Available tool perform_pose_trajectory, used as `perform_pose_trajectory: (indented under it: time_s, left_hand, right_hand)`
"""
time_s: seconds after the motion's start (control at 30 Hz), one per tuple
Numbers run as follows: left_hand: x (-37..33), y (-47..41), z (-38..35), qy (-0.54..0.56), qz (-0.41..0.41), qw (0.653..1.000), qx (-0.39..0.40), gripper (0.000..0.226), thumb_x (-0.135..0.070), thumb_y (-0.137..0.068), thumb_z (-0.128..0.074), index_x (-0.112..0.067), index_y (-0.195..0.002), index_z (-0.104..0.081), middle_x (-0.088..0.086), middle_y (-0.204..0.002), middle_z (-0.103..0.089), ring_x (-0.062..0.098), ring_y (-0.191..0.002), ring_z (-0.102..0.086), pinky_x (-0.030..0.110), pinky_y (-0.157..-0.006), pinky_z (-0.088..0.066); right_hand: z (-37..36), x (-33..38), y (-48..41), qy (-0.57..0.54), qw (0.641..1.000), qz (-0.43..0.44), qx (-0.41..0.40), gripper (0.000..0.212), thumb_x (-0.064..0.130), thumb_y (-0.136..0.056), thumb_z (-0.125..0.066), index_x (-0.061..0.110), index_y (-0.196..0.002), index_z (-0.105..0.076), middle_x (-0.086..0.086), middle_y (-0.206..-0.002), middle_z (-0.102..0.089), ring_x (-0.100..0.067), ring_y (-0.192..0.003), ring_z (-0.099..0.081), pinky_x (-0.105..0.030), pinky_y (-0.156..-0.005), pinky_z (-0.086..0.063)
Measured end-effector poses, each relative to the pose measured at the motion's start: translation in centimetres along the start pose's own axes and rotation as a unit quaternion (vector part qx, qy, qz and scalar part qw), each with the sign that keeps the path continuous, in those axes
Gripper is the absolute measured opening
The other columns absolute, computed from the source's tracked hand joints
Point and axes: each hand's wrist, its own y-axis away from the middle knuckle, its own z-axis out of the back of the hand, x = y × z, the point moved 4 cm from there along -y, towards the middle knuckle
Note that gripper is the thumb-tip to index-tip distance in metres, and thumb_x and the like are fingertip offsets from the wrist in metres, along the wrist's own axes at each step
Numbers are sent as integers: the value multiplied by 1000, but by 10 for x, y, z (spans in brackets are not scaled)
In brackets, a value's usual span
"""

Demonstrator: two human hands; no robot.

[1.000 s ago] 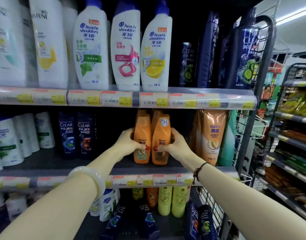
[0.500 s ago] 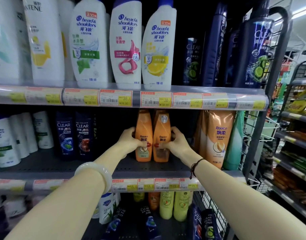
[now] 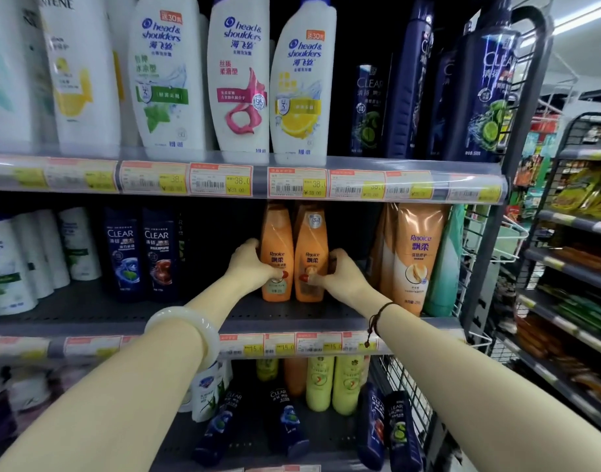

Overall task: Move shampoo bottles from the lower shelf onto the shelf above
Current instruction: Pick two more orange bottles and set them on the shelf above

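Note:
Two orange Rejoice shampoo bottles stand upright side by side on the middle shelf. My left hand wraps the left orange bottle from its left side, thumb across the label. My right hand grips the right orange bottle from its right side. Both bottles rest on the shelf board and touch each other. The shelf above carries white Head & Shoulders bottles and dark Clear bottles.
Larger orange Rejoice bottles and a green bottle stand right of my hands. Dark Clear bottles and white bottles stand to the left. The bottom shelf holds yellow-green bottles. A wire rack stands at the right.
The view has moved closer and tilted up slightly. Both hands stay closed around the two orange bottles, which still stand on the middle shelf.

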Motion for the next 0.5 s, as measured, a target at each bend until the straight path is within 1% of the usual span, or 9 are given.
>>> perform_pose_trajectory:
  time_s: [0.13, 0.17, 0.23, 0.27, 0.33, 0.4, 0.47, 0.5]
  left_hand:
    - [-1, 14, 10, -57, -5, 998, 1, 74, -16, -67, -82, -4, -130, -45, 14, -127, -56, 29, -117, -55, 35, -93, -47]
    - [-3, 19, 12, -68, -13, 998, 7, 71, -15, -68, -81, -4, -129, -45, 14, -125, -57, 28, -115, -56, 34, -91, -46]
    - [-5, 29, 17, -96, -33, 995, 25, 60, -13, -69, -80, -4, -122, -52, 12, -114, -59, 24, -103, -57, 30, -83, -46]
    - [-6, 34, 19, -112, -42, 992, 39, 53, -12, -69, -79, -5, -117, -56, 10, -109, -59, 22, -98, -57, 29, -80, -45]
    - [-5, 45, 23, -141, -56, 986, 73, 43, -10, -69, -79, -8, -107, -61, 8, -106, -59, 21, -96, -57, 28, -79, -46]
    - [-3, 55, 24, -158, -70, 979, 104, 37, -9, -69, -78, -9, -103, -63, 6, -102, -60, 21, -97, -58, 28, -79, -46]
    - [0, 67, 28, -165, -78, 976, 121, 34, -8, -70, -77, -10, -101, -63, 4, -97, -59, 19, -93, -58, 28, -77, -45]
    - [2, 73, 30, -166, -81, 975, 127, 33, -9, -70, -77, -10, -100, -64, 3, -96, -59, 19, -91, -58, 27, -76, -44]
  right_hand:
    - [13, 3, 13, 95, 995, 6, -31, 61, 23, -76, -75, 4, -123, -43, -15, -118, -58, -29, -108, -57, -34, -83, -45]
    - [16, 4, 17, 106, 994, 8, -36, 59, 23, -76, -75, 4, -123, -44, -15, -116, -57, -29, -105, -57, -33, -81, -45]
    - [18, 9, 25, 118, 993, 16, -25, 52, 20, -76, -74, 4, -119, -47, -13, -107, -58, -25, -96, -56, -32, -77, -45]
    - [17, 13, 30, 120, 993, 21, -14, 47, 18, -76, -73, 4, -114, -50, -11, -101, -58, -23, -92, -55, -31, -75, -45]
    - [12, 19, 43, 120, 992, 35, 18, 35, 17, -76, -72, 7, -105, -55, -7, -94, -59, -22, -87, -56, -28, -69, -45]
    - [4, 25, 57, 141, 987, 53, 60, 32, 16, -76, -72, 9, -103, -57, -5, -93, -59, -21, -83, -58, -26, -64, -44]
    - [-6, 28, 74, 164, 979, 61, 105, 29, 14, -76, -71, 10, -103, -59, -4, -90, -61, -18, -74, -58, -24, -60, -47]
    - [-11, 27, 81, 169, 975, 59, 128, 27, 14, -76, -71, 10, -100, -60, -4, -87, -62, -16, -70, -59, -26, -61, -49]
